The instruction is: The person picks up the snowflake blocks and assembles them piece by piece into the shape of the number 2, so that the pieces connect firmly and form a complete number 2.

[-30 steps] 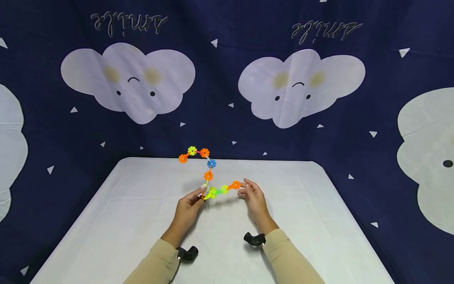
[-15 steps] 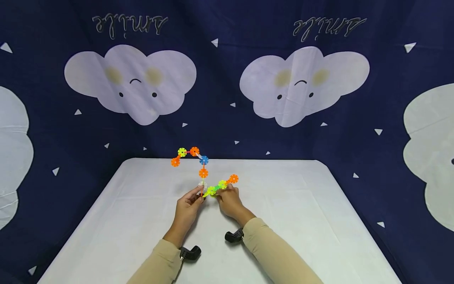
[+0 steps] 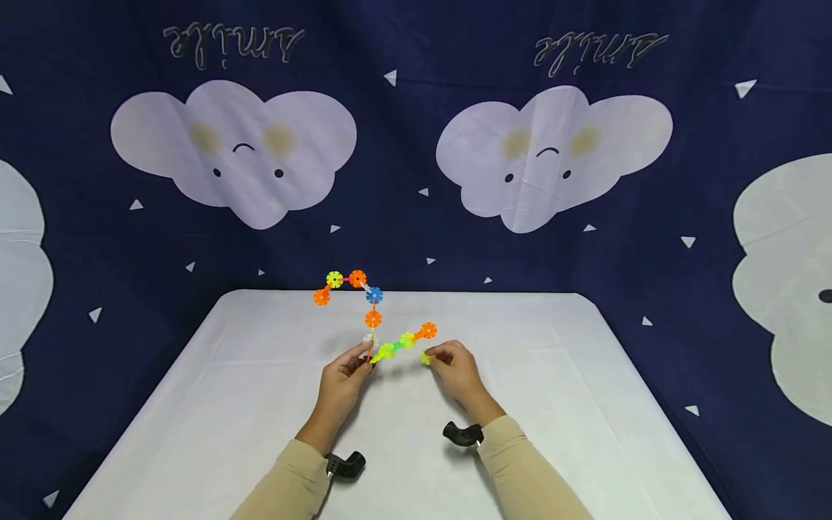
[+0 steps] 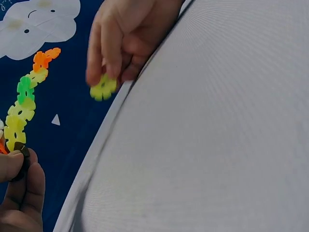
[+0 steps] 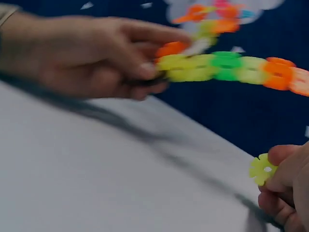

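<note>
My left hand (image 3: pixel 341 383) holds up a chain of interlocking snowflake discs (image 3: pixel 387 350), pinching it at a dark disc (image 4: pixel 19 164) between thumb and fingers. From that grip one branch goes up through white, orange and blue discs and bends left to an orange end. The other branch runs right through yellow and green to an orange disc (image 3: pixel 427 330). My right hand (image 3: pixel 460 372) pinches a single yellow snowflake disc (image 5: pixel 263 169), just below the right branch's end and apart from it. Part of this disc is hidden by the fingers.
A white-covered table (image 3: pixel 260 419) lies under both hands. Behind it hangs a dark blue cloth (image 3: pixel 396 166) printed with clouds and small triangles. Black camera mounts (image 3: pixel 463 434) stick out at both wrists.
The right hand moved left to the right branch, then back right, and a yellow disc now shows in its fingers. The left hand keeps its grip; the chain has shifted slightly left.
</note>
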Action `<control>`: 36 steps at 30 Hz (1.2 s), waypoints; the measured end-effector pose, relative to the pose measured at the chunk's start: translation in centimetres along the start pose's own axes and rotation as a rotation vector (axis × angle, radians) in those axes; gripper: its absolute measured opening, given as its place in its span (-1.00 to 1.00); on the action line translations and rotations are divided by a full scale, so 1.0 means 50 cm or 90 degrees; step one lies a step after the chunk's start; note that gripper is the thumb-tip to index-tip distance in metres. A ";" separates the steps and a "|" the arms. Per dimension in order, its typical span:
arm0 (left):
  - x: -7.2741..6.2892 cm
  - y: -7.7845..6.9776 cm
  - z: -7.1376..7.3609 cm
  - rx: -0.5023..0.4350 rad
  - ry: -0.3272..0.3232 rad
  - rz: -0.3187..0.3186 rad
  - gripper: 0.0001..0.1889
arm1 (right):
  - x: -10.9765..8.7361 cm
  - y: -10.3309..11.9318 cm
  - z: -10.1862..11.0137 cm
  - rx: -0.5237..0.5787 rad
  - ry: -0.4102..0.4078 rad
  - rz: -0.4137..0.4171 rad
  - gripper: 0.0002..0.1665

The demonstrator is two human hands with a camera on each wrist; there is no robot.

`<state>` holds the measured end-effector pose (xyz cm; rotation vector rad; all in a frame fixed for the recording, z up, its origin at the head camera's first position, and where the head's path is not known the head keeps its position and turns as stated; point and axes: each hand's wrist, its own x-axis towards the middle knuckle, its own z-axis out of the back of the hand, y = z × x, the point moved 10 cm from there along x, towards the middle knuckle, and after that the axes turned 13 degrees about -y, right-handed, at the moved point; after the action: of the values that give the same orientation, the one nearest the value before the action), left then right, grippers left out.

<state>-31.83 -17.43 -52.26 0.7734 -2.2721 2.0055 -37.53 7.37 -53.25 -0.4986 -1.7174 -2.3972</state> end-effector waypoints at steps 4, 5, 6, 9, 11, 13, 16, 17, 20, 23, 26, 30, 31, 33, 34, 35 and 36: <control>-0.002 0.000 0.001 0.005 0.006 -0.002 -0.58 | 0.009 -0.042 0.047 0.092 -0.057 -0.118 -0.73; -0.002 0.000 -0.001 0.006 0.010 -0.003 -0.59 | 0.010 -0.052 0.057 0.114 -0.068 -0.149 -0.71; -0.003 0.001 -0.002 0.010 0.013 -0.005 -0.60 | 0.011 -0.060 0.066 0.137 -0.077 -0.170 -0.68; -0.005 0.003 -0.006 0.015 0.022 -0.004 -0.61 | 0.013 -0.070 0.091 0.187 -0.110 -0.207 -0.63; -0.007 0.005 -0.007 0.019 0.028 0.000 -0.59 | 0.013 -0.070 0.103 0.215 -0.132 -0.212 -0.61; -0.007 0.008 -0.006 0.028 0.031 0.006 -0.59 | 0.014 -0.067 0.110 0.244 -0.151 -0.206 -0.60; -0.009 0.010 -0.006 0.045 0.039 0.006 -0.59 | 0.015 -0.058 0.113 0.284 -0.167 -0.193 -0.58; -0.009 0.010 -0.006 0.052 0.042 0.004 -0.59 | 0.015 -0.055 0.112 0.292 -0.167 -0.186 -0.58; -0.010 0.008 -0.007 0.067 0.047 -0.005 -0.60 | 0.016 -0.043 0.102 0.300 -0.146 -0.161 -0.57; -0.010 0.008 -0.006 0.074 0.047 -0.007 -0.60 | 0.014 -0.031 0.088 0.293 -0.109 -0.134 -0.59; -0.010 0.007 -0.006 0.081 0.048 -0.008 -0.61 | 0.012 -0.022 0.076 0.317 -0.069 -0.113 -0.63; -0.011 0.007 -0.008 0.091 0.058 -0.013 -0.60 | 0.010 -0.016 0.067 0.361 -0.036 -0.105 -0.65; -0.011 0.008 -0.009 0.090 0.060 -0.012 -0.59 | 0.010 -0.016 0.066 0.365 -0.032 -0.106 -0.66; -0.011 0.006 -0.010 0.091 0.062 -0.014 -0.58 | 0.010 -0.018 0.066 0.368 -0.028 -0.110 -0.66; -0.011 0.005 -0.010 0.094 0.062 -0.013 -0.58 | 0.010 -0.020 0.065 0.367 -0.026 -0.114 -0.66; -0.011 0.005 -0.011 0.097 0.062 -0.013 -0.58 | 0.011 -0.021 0.065 0.369 -0.024 -0.118 -0.66; -0.011 0.005 -0.011 0.101 0.063 -0.013 -0.58 | 0.011 -0.023 0.064 0.370 -0.021 -0.122 -0.66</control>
<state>-31.61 -16.70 -52.57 0.6864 -2.0647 2.1833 -37.82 10.80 -53.15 -0.2946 -2.4328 -1.8521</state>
